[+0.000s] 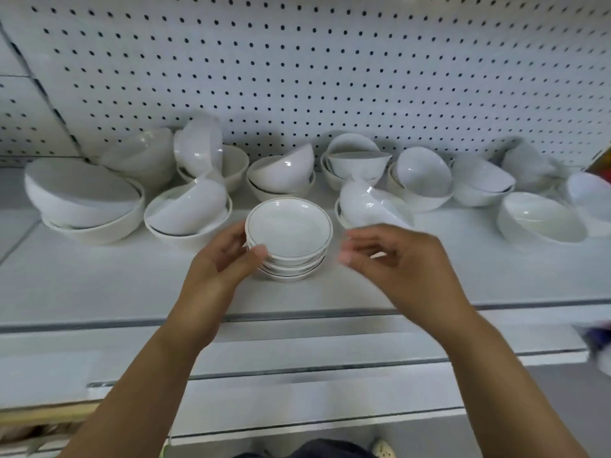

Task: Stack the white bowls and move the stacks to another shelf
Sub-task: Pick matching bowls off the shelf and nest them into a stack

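Observation:
A short stack of shallow white bowls with thin dark rims stands on the white shelf, near its middle. My left hand cups the stack's left side, thumb against the top bowl's rim. Blurred, my right hand hovers just right of the stack with its fingers spread, a small gap from it, holding nothing. Behind the stack, several deeper white bowls lie in loose, tilted pairs along the back, such as a large pair at the left and a tipped pair at the right.
A white pegboard wall closes the back of the shelf. Lower white shelf edges step out toward me below. Something coloured shows at the far right edge, and a blurred object sits low on the right.

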Demonstrator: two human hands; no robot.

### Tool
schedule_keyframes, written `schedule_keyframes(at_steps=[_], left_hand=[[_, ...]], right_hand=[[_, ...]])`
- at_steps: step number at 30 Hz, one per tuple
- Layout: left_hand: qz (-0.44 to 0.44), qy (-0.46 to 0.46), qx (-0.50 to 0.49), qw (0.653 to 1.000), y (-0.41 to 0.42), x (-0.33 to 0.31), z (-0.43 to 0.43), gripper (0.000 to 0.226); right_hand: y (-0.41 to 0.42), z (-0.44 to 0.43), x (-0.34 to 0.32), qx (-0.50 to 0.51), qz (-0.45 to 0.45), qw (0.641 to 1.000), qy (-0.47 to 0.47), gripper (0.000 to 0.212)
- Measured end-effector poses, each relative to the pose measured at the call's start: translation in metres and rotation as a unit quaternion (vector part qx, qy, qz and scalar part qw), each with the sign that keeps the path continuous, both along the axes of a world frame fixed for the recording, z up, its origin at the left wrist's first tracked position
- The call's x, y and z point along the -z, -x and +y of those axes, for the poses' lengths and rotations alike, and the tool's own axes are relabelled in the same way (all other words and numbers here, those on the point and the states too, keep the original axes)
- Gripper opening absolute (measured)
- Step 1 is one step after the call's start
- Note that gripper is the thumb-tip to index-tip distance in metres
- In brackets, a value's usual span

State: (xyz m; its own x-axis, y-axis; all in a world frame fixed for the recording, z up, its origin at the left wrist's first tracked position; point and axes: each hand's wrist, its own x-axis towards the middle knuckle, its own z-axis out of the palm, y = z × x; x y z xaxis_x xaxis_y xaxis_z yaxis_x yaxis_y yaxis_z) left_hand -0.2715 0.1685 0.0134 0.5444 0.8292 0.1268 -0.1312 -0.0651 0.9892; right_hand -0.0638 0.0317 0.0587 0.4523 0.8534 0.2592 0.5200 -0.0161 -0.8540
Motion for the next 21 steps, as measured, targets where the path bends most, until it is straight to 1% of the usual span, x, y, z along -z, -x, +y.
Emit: schedule_keyframes(at_steps=[2,4,7,9,12,15,17,21], left_hand=[[-0.001,0.003,0.007,1.000,-0.004,0.000,0.005,0.041],[0.001,-0.006,0.015,1.000,-0.010,-0.002,0.009,0.049],[-0.005,-0.032,0.011,0.999,-0.017,-0.002,0.010,0.053],[-0.002,-0.051,0.010,0.999,-0.017,0.001,0.010,0.053],[0.020,-0.061,0.013,0.998,-0.013,0.003,0.013,0.048],[0.042,-0.072,0.005,0.997,-0.013,0.002,0.016,0.039],[0.046,-0.077,0.004,0.996,-0.014,0.001,0.015,0.038],[0.032,-0.057,0.007,0.998,-0.013,0.001,0.016,0.041]], right_hand=[[-0.004,0.005,-0.022,0.011,-0.020,0.999,-0.037,0.018],[-0.013,0.018,-0.043,0.020,-0.063,0.996,-0.059,0.014],[-0.035,0.048,-0.063,0.033,-0.121,0.990,-0.057,0.011],[-0.056,0.073,-0.067,0.049,-0.140,0.989,-0.026,0.006],[-0.083,0.105,-0.061,0.057,-0.152,0.984,0.070,0.020],[-0.095,0.125,-0.048,0.039,-0.172,0.973,0.150,0.026],[-0.098,0.134,-0.043,0.033,-0.166,0.973,0.157,0.028],[-0.102,0.141,-0.038,0.042,-0.167,0.976,0.135,0.018]])
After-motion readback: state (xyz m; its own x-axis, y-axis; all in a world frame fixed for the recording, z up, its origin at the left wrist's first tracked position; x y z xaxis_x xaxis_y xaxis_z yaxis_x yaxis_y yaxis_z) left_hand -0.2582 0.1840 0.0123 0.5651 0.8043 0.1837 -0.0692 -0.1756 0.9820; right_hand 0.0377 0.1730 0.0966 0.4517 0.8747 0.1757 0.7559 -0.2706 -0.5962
